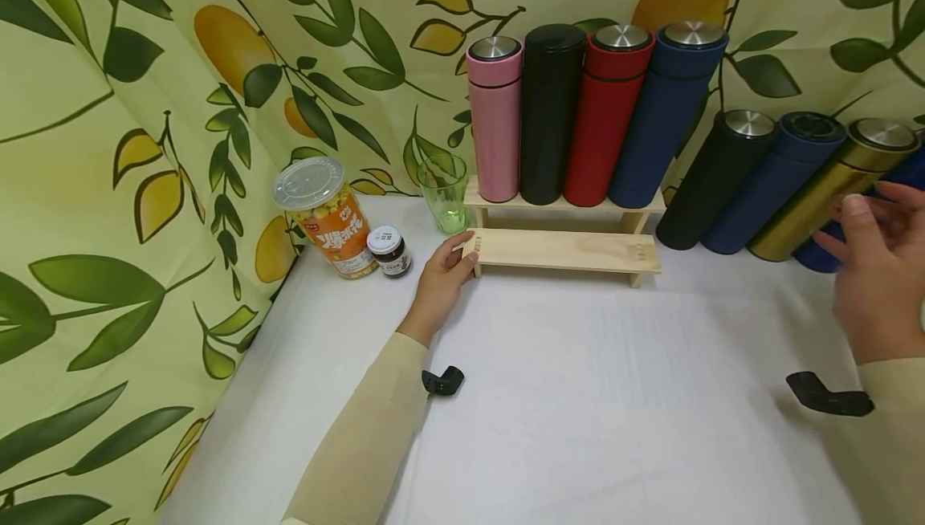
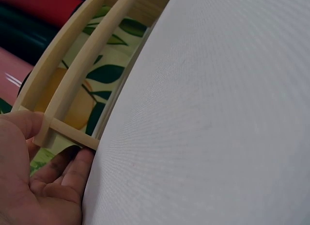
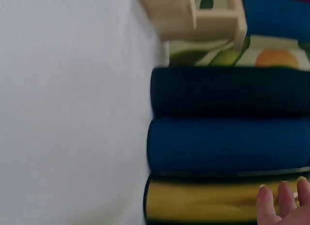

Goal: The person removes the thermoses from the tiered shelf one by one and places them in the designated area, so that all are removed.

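A two-step wooden rack (image 1: 564, 250) stands against the patterned cloth. My left hand (image 1: 439, 286) pinches the left end of its lower step, thumb on the board and fingers below, as the left wrist view shows. On the upper step stand a pink flask (image 1: 495, 128), a black flask (image 1: 552, 120), a red flask (image 1: 609, 120) and a blue flask (image 1: 666, 124). Over at the right, my right hand (image 1: 882, 276) is raised with fingers spread, nearest a gold flask (image 1: 817, 204) and a partly hidden dark blue flask (image 1: 831, 248). Nothing is in its grasp.
Right of the rack stand a shorter black flask (image 1: 711, 184) and a blue flask (image 1: 769, 188). To the left are a green glass (image 1: 446, 200), a small dark jar (image 1: 391, 256) and a popcorn tub (image 1: 332, 224). White cloth (image 1: 578, 413) covers the table.
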